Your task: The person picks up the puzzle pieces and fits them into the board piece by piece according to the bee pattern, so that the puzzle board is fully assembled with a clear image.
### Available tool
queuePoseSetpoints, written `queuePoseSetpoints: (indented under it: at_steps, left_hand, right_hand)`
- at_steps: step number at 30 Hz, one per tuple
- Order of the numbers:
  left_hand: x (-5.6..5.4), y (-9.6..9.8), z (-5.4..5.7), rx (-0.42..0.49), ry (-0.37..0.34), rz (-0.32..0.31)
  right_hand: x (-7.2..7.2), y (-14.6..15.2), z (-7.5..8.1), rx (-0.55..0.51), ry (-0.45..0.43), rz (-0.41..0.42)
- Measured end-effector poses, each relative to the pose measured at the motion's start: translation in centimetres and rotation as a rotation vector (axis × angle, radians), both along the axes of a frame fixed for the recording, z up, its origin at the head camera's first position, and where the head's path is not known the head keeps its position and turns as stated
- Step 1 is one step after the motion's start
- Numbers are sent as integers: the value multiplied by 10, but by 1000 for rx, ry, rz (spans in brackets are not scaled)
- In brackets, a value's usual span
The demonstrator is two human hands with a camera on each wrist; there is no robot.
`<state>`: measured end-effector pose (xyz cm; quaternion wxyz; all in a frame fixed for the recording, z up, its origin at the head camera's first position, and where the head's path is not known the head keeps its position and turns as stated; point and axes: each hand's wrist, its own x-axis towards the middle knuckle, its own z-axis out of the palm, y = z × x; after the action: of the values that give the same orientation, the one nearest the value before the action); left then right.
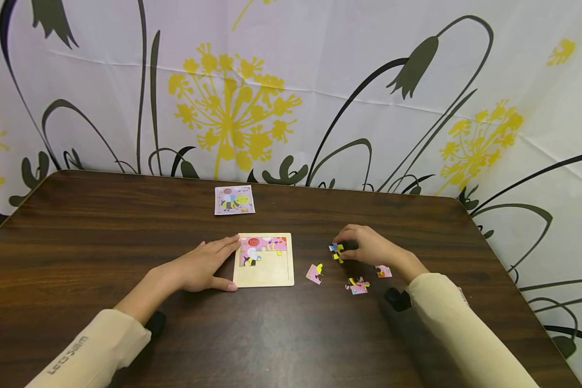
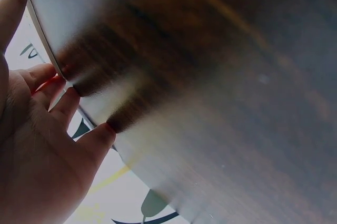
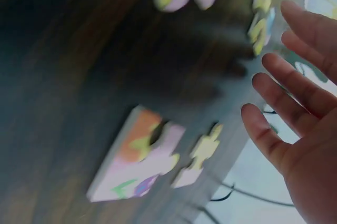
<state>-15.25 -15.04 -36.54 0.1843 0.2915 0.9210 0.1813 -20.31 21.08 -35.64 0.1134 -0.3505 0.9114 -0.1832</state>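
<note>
The table [image 1: 174,334] is dark brown, streaked like wood; at 12 o'clock the curtain [image 1: 349,32] is white with yellow flower heads and grey-green stems. The puzzle tray [image 1: 271,272] is pale cream, its fitted pieces [image 1: 252,251] pink with a red spot at 11 o'clock. At the tray's 11 o'clock a lilac-pink card [image 1: 235,200] bears a yellow-and-black bee; at its 3 o'clock a loose piece [image 1: 337,251] is blue, yellow and black. The left sleeve [image 1: 92,345], at 8 o'clock, is cream, grey-lettered.

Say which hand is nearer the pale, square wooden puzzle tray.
Left. The left hand touches the tray at its left edge; the right hand is to its right, beside a yellow-blue puzzle piece.
</note>
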Motion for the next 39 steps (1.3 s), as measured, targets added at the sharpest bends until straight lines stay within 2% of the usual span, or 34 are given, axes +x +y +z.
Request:
queuePoseSetpoints:
  at_steps: [9,21,39]
  left_hand:
    - [1,0,0,2,8,1]
    - [2,0,0,3,8,5]
    - [2,0,1,3,-7,12]
  right_hand:
    - [1,13,-7,-4,29,-25]
    - [3,12,-11,-9,13,-56]
    - [2,12,-17,-54,57,-35]
